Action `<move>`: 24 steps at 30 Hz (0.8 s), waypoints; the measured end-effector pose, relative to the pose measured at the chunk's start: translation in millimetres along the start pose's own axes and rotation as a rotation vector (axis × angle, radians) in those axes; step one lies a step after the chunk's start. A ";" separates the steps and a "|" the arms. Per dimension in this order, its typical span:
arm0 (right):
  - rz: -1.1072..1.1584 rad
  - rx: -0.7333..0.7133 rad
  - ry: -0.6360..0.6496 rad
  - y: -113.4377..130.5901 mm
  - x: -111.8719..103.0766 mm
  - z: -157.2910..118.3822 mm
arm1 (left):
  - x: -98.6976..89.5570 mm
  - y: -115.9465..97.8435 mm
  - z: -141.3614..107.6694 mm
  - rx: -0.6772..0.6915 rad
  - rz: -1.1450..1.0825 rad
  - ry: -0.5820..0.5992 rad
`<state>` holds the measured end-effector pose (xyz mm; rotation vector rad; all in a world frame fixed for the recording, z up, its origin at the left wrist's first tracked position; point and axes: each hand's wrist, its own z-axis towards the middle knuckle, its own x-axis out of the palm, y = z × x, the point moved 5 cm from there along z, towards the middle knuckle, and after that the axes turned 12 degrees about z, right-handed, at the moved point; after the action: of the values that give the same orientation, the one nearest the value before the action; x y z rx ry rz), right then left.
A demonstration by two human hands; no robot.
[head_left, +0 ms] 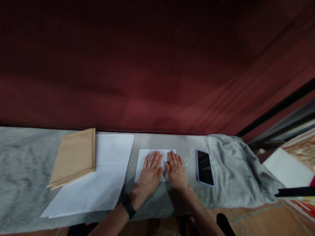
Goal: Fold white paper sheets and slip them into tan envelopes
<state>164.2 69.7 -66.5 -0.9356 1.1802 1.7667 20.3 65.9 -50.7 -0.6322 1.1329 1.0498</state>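
A small white sheet of paper (140, 164), perhaps folded, lies on the grey cloth under both palms. My left hand (150, 170) rests flat on its left part, fingers stretched toward the far edge. On the right part lies my right hand (176, 171), also flat with fingers extended. The two thumbs are a little apart over the paper's middle. Neither hand grips anything. Much of the paper is hidden beneath them, and a black band (128, 206) circles my left wrist.
Larger white sheets (108, 183) lie to the left, partly beneath a stack of brown envelopes (76, 154). A phone (205, 167) in a lilac case is right of my hands. Grey cloth (236, 173) covers the surface, bunched at the right. A dark red wall (147, 82) stands behind.
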 end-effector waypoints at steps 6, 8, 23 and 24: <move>-0.002 0.037 0.020 2.4 0.1 3.9 | 6.3 -7.8 -2.7 0.020 0.002 -0.007; -0.007 0.041 0.015 2.6 -0.2 4.3 | 9.4 -7.3 -2.5 0.007 0.028 0.006; 0.018 0.045 -0.044 5.9 -0.4 7.0 | 13.9 -4.2 -2.8 0.024 0.036 -0.028; 0.021 0.042 -0.041 5.6 -0.6 7.1 | 13.3 -4.6 -3.0 0.028 0.037 -0.026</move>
<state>158.4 74.8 -61.9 -0.8614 1.2009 1.7626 24.0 66.1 -64.6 -0.5760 1.1381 1.0691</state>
